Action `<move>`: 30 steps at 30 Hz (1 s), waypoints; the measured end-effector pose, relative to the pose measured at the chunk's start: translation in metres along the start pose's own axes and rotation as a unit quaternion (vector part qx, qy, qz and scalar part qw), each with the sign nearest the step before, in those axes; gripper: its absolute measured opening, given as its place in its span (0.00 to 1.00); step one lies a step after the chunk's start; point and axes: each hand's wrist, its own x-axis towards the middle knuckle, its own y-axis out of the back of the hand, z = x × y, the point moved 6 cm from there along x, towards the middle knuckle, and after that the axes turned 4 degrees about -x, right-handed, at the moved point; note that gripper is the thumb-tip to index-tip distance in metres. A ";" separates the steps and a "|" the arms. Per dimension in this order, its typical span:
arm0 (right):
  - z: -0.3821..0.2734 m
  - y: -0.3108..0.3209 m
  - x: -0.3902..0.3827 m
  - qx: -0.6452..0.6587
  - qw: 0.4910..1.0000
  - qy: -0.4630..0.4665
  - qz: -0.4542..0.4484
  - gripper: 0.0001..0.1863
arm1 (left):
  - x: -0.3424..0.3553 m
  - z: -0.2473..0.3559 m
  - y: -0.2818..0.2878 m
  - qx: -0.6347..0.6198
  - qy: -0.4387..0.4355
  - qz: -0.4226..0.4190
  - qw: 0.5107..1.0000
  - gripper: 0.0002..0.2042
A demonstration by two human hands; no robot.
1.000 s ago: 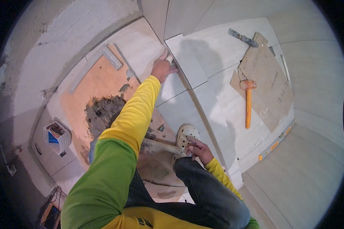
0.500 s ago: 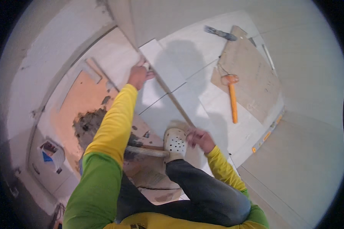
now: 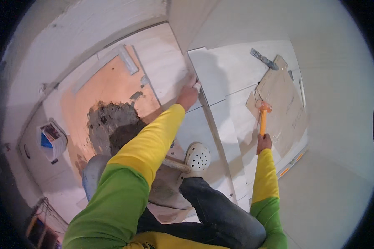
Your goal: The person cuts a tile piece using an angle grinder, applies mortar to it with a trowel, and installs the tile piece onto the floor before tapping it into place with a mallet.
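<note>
My right hand (image 3: 264, 143) is closed around the lower handle of an orange mallet (image 3: 263, 120), whose head rests over a brown cardboard sheet. Far in front of me, my left hand (image 3: 188, 94) has its fingers closed at the edge of a narrow white tile (image 3: 206, 76). A small white bit shows at its fingertips; whether it is a held piece or a finger wrapping, I cannot tell. From there a long, narrow brownish line (image 3: 218, 143), a strip or a gap, runs back toward me between pale floor tiles.
Wet grey mortar (image 3: 108, 124) lies on an orange board (image 3: 122, 79) at left, with a grey flat bar (image 3: 128, 60) on it. A wooden handle (image 3: 176, 164) touches my white clog (image 3: 198, 157). The cardboard (image 3: 284, 103), a dirty trowel-like tool (image 3: 264, 59) and a level (image 3: 293, 163) are at right.
My right hand has left the near end of the narrow line and taken hold of the mallet handle. My left hand stays by the tile edge. The whole view has shifted.
</note>
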 end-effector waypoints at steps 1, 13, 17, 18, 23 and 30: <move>-0.021 0.007 -0.024 0.170 0.985 -0.038 0.009 0.19 | -0.003 -0.007 0.005 0.019 0.012 0.031 0.999 0.26; -0.388 0.117 -0.227 0.050 0.874 0.475 -0.083 0.21 | 0.039 -0.101 0.003 0.094 0.003 0.062 0.994 0.23; -0.451 0.062 -0.216 -0.068 0.909 0.390 -0.132 0.22 | 0.035 -0.076 -0.004 0.083 -0.062 0.293 0.951 0.25; -0.450 0.055 -0.201 -0.083 0.914 0.377 -0.125 0.22 | 0.032 -0.068 -0.019 0.064 -0.060 0.282 0.955 0.25; -0.486 0.030 -0.205 -0.090 0.909 0.394 -0.101 0.22 | 0.049 -0.104 0.012 -0.164 -0.060 0.210 0.962 0.24; -0.449 0.045 -0.171 -0.155 0.931 0.321 -0.085 0.22 | 0.021 -0.054 -0.053 -0.330 0.146 0.077 0.930 0.23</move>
